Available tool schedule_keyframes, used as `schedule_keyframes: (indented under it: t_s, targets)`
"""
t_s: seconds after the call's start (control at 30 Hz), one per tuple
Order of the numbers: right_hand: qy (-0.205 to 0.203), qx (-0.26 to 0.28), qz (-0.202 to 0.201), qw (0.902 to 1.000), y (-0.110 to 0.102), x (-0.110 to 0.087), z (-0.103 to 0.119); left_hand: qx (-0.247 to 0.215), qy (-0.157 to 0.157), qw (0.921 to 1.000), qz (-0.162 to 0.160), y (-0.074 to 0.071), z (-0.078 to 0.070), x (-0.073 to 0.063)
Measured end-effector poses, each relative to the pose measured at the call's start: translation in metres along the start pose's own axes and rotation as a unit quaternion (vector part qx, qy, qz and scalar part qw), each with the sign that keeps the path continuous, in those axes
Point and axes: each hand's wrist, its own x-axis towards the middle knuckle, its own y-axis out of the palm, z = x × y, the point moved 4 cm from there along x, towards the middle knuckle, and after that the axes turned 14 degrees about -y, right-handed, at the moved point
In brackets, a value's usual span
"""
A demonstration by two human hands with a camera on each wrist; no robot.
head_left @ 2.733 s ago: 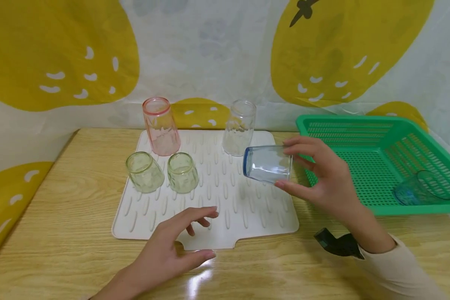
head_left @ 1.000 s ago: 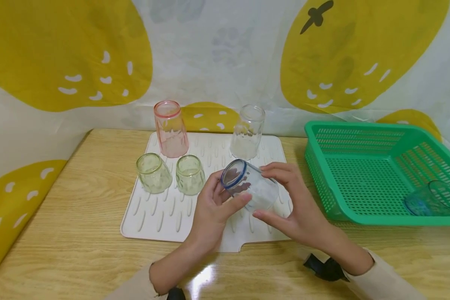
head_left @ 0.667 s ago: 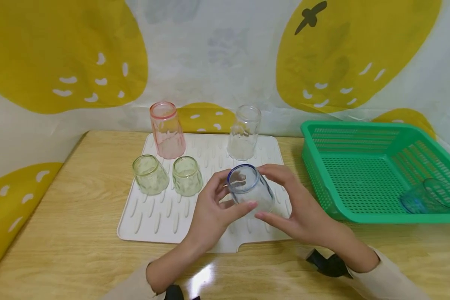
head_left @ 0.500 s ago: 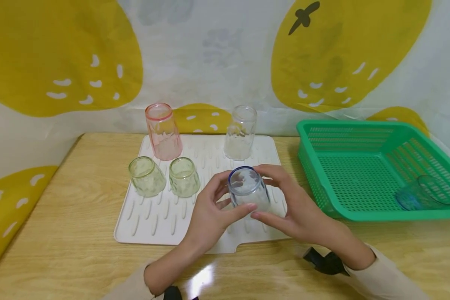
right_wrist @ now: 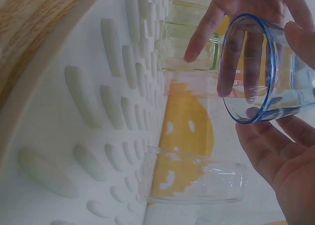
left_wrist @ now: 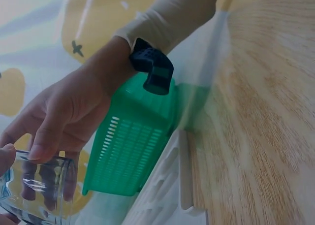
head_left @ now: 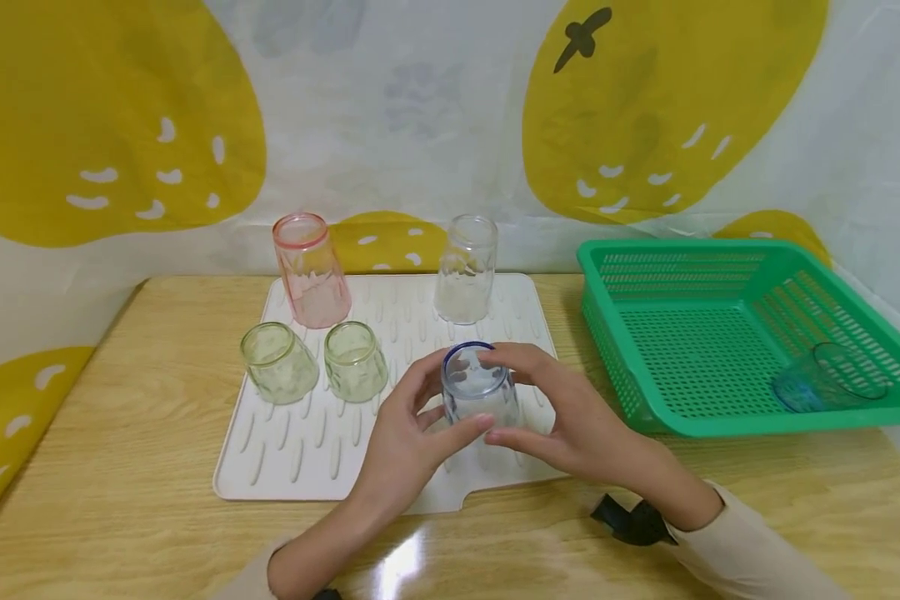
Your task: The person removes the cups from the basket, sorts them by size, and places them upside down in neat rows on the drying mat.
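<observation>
A clear drinking glass with a blue-tinted end (head_left: 476,387) is held between both hands above the white ridged mat (head_left: 232,475). My left hand (head_left: 405,433) grips its left side, thumb in front. My right hand (head_left: 573,421) holds its right side with fingers and thumb. In the right wrist view the glass's wide mouth (right_wrist: 248,70) faces the mat, so it is upside down. Two short green glasses (head_left: 279,367) stand on the mat to the left. Behind them is a tall pink glass (head_left: 313,275), and a tall clear glass (head_left: 467,275) stands at the back right.
A green plastic basket (head_left: 690,425) sits to the right, with a blue glass (head_left: 825,379) lying on its side inside. The wooden table (head_left: 150,533) meets a patterned cloth (head_left: 390,150) at the back.
The glass, first on its side in my right hand alone, has been turned upright-axis with its blue end up. My left hand has come in and taken hold. Lately it has lowered slightly.
</observation>
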Motion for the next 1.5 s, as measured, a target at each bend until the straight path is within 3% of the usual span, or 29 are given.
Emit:
schedule_keyframes:
  t_s: [0.23,0.4,0.57,0.73,0.93,1.07,1.23,1.43,1.5]
  targets:
    - [0.007,-0.018,-0.032,0.9993,-0.003,-0.003,-0.005,0.045,0.007,0.9987,-0.022,-0.014,0.003,-0.012]
    - [0.019,-0.027,-0.059,0.9977,-0.007,-0.001,-0.01,0.095,0.054,0.9925,-0.054,-0.035,-0.002,-0.03]
    - [0.016,-0.024,-0.08,0.9964,-0.008,0.002,-0.017,0.151,0.105,0.9777,-0.101,-0.06,-0.005,-0.044]
    - [0.019,-0.018,-0.104,0.9942,-0.009,0.003,-0.024,0.198,0.096,0.9658,-0.137,-0.085,0.006,-0.047]
    - [0.014,-0.019,-0.123,0.9921,-0.01,0.006,-0.026,0.228,0.115,0.9573,-0.135,-0.108,0.019,-0.049]
    - [0.025,-0.012,-0.124,0.9919,-0.009,0.007,-0.029,0.233,0.167,0.9495,-0.128,-0.124,0.021,-0.052]
    - [0.041,0.007,-0.13,0.9907,-0.007,0.01,-0.034,0.242,0.254,0.9274,-0.129,-0.151,0.023,-0.05]
    - [0.057,0.01,-0.135,0.9891,-0.004,0.013,-0.039,0.288,0.241,0.9143,-0.153,-0.191,0.031,-0.052]
    - [0.063,0.017,-0.139,0.9881,-0.003,0.014,-0.041,0.315,0.237,0.9063,-0.151,-0.204,0.034,-0.051]
